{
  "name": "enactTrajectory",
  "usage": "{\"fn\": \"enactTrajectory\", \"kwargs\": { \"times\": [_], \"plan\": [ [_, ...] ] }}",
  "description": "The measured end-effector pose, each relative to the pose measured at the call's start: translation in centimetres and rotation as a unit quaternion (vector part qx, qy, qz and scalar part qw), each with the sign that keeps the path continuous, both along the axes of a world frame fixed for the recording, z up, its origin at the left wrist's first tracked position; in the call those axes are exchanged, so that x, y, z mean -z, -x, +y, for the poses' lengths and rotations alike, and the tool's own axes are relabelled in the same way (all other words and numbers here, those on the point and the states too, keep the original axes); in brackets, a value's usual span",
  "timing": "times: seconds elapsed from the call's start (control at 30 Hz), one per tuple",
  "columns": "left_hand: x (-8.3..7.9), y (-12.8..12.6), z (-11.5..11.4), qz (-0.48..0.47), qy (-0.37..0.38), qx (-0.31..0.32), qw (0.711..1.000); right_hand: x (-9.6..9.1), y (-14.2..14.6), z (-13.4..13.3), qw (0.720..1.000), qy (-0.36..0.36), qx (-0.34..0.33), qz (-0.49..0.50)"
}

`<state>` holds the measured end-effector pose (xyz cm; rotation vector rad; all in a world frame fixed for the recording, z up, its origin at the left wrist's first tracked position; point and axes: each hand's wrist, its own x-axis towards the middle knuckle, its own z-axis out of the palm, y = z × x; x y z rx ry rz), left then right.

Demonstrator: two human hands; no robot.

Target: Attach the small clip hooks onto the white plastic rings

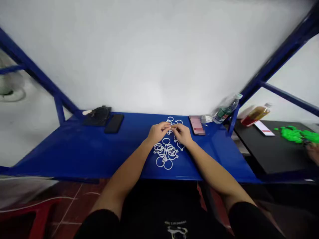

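Evidently, left hand (157,133) and right hand (183,133) pinch a thin white ring (168,132) between narrowed fingertips; a light, steady grip should suit it, clear of the loose rings (168,164) on the body side of the fingers.

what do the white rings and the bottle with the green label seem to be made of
White rings: probably opaque plastic, given their even white colour, though coated metal is possible; finish too small to judge. Bottle: likely clear, glossy plastic, as its upper part looks see-through.
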<state>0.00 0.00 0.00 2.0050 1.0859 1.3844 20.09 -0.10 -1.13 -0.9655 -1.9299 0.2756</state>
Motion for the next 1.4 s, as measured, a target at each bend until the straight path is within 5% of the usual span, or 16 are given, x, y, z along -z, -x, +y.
{"fn": "enactTrajectory", "kwargs": {
  "times": [0.47, 0.8, 0.97, 1.1, 1.4],
  "plan": [
    [-0.1, -0.3, -0.2, -0.001, 0.021, 0.011, 1.0, 0.3, 1.0, -0.9, 0.972, 0.169, -0.023, 0.163],
    [1.3, 0.5, 0.8, 0.119, -0.153, -0.123, 0.973, -0.5, 0.5, -0.7, 0.99, 0.084, 0.05, 0.103],
    [2.0, 0.1, 0.9, 0.184, -0.149, -0.085, 0.968, -1.4, -0.6, -0.4, 0.992, 0.084, 0.063, 0.065],
    [0.8, 0.5, 0.4, 0.193, -0.098, -0.072, 0.974, -3.1, -2.1, -0.3, 0.993, 0.116, -0.002, -0.022],
    [0.8, 0.0, -0.6, 0.305, 0.035, 0.104, 0.946, -3.6, -3.7, -0.3, 0.954, 0.219, -0.075, -0.192]
  ]
}}
